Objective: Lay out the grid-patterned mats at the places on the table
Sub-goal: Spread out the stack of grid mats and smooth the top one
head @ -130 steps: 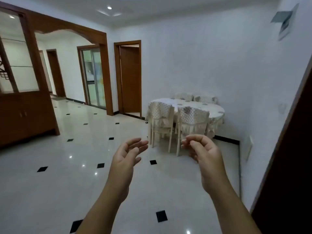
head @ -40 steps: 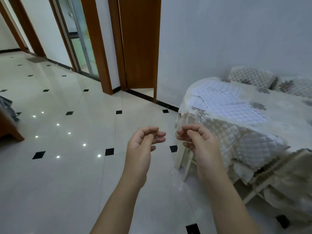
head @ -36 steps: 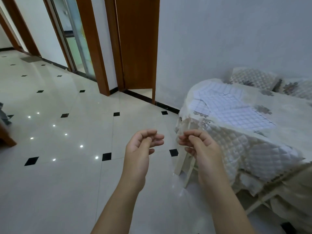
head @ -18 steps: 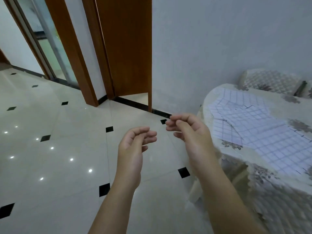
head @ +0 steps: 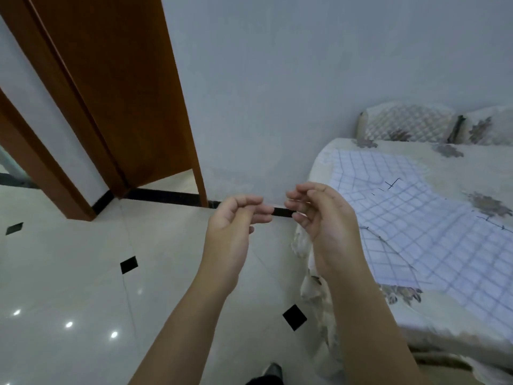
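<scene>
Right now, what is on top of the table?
Grid-patterned mats lie overlapping on the floral tablecloth. The tabletop itself is hidden by the cloth, and the overlaps hide how many mats there are.

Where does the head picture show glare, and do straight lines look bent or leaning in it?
Head view: small white light spots glare on the glossy floor at lower left. Head view: the wooden door leans strongly, probably from the wide lens and tilted camera. Head view: the grid-patterned mats go soft toward the right edge; light is dim, even.
</scene>
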Demonstrator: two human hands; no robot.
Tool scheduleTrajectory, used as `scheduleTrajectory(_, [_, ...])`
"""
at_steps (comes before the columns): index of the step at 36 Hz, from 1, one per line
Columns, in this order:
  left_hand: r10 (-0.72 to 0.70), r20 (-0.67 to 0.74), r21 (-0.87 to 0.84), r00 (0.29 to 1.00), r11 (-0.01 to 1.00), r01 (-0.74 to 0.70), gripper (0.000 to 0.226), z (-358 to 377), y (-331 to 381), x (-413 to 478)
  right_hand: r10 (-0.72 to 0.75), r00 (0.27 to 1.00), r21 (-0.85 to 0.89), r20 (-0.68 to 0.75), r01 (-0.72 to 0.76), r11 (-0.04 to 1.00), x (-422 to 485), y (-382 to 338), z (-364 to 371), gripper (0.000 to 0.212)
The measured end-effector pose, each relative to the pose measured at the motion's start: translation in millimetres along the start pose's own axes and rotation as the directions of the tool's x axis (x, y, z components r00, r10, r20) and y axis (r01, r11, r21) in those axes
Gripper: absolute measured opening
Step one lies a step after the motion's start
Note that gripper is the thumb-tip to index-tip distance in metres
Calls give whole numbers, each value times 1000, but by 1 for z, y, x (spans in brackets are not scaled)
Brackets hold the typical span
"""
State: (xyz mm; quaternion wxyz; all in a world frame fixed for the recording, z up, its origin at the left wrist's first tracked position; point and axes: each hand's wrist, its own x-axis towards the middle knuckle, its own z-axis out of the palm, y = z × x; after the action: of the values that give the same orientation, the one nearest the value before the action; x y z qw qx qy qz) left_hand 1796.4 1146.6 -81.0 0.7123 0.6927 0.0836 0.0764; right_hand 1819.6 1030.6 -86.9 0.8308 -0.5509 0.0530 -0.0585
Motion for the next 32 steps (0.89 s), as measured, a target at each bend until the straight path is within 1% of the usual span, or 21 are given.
scheduleTrajectory(2, [0, -14, 13, 1000, 1000, 0, 25, 8, 5, 42, -5, 999, 8, -42, 6, 1000, 35, 0, 5, 27])
scheduleTrajectory(4, [-31, -27, 9, 999, 999, 31, 27, 18, 7, 80, -1, 995, 16, -95, 3, 1000, 69, -4, 8, 27])
scheduleTrajectory(8, [-58, 27, -14, 998, 998, 59, 29, 41, 8, 141, -41, 986, 14, -162, 44, 999, 124, -11, 11, 26])
scheduleTrajectory(12, [-89, 160, -4, 983, 996, 91, 27, 63, 1, 188, -54, 972, -13, -231, 52, 999, 165, -9, 12, 27])
scheduleTrajectory(17, [-123, 323, -13, 938, 991, 135, 28, 89, -8, 247, -57, 931, -16, -360, 55, 998, 209, -4, 10, 27])
scheduleTrajectory(21, [-141, 456, 0, 879, 987, 159, 30, 111, -14, 294, -110, 851, -46, -513, 101, 994, 242, -4, 7, 26])
scheduleTrajectory(26, [-165, 634, 70, 756, 985, 156, 25, 134, -14, 345, -151, 716, -49, -681, 161, 986, 276, -9, 9, 24])
scheduleTrajectory(29, [-150, 698, 90, 701, 988, 122, 25, 151, -10, 370, -183, 638, -76, -748, 192, 978, 288, -13, 9, 24])
scheduleTrajectory(32, [-145, 740, 79, 657, 989, 129, 25, 172, -10, 388, -207, 538, -120, -817, 193, 974, 285, -14, 2, 26])
